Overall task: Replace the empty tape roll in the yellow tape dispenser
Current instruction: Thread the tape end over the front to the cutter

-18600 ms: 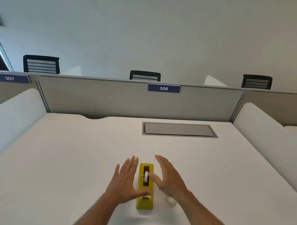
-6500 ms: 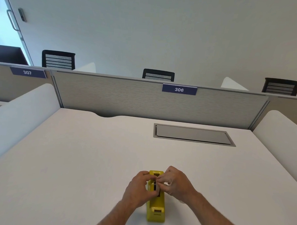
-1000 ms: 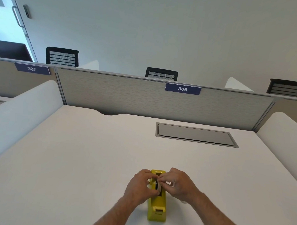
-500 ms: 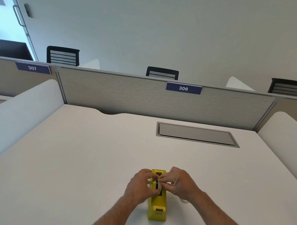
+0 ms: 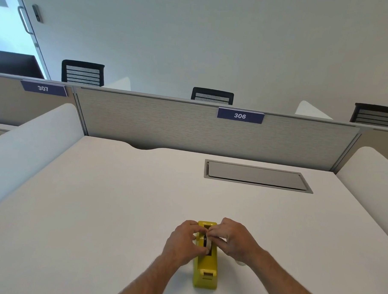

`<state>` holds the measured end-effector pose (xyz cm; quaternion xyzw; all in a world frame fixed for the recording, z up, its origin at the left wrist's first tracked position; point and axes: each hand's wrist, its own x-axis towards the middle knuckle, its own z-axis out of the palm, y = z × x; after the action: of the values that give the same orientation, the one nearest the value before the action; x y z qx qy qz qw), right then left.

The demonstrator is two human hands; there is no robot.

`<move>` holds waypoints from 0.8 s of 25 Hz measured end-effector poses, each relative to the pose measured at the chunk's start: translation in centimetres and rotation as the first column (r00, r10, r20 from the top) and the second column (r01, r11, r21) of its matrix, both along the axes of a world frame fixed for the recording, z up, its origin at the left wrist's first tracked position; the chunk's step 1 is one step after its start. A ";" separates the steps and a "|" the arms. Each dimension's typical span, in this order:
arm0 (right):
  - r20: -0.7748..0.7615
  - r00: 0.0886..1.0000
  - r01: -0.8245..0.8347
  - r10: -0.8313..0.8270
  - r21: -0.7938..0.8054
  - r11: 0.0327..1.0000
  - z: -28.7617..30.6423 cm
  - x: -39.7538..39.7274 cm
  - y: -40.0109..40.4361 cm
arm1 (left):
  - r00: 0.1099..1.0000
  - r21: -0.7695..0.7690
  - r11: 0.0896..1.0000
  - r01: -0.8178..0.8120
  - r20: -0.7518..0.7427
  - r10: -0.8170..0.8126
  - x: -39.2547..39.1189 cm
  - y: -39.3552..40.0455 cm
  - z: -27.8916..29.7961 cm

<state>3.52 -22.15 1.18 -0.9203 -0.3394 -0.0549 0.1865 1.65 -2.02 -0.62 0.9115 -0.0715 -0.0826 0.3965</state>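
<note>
From the head view, left hand (image 5: 181,244) and right hand (image 5: 233,239) both pinch the roll (image 5: 207,243) in the yellow dispenser (image 5: 205,267), near on the worktop (image 5: 97,198). Risk: the roll may jam crooked or the dispenser skid. The hatch (image 5: 254,176) lies far off, clear.

Desk (image 5: 110,198): white top in front of you.
Cable hatch (image 5: 256,176): grey flap set flush near the desk's far right corner.
Divider panel (image 5: 189,129): runs along the desk's far edge.
Label 306 (image 5: 240,115): at the panel's top edge.
Label 307 (image 5: 44,88): on your left neighbour's panel.
Chairs (image 5: 212,96): three black backs behind the panels.
Door (image 5: 9,25): far left.
</note>
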 end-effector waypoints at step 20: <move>-0.036 0.999 -0.023 0.021 -0.058 0.998 0.8 0.0 0.0 | 1.000 -0.005 1.000 0.003 -0.008 -0.003 0.2 0.0 -0.1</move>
<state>3.49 -22.13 1.96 -0.9224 -0.3476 -0.0267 0.1660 1.84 -1.98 -0.71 0.9100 -0.0717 -0.0868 0.3989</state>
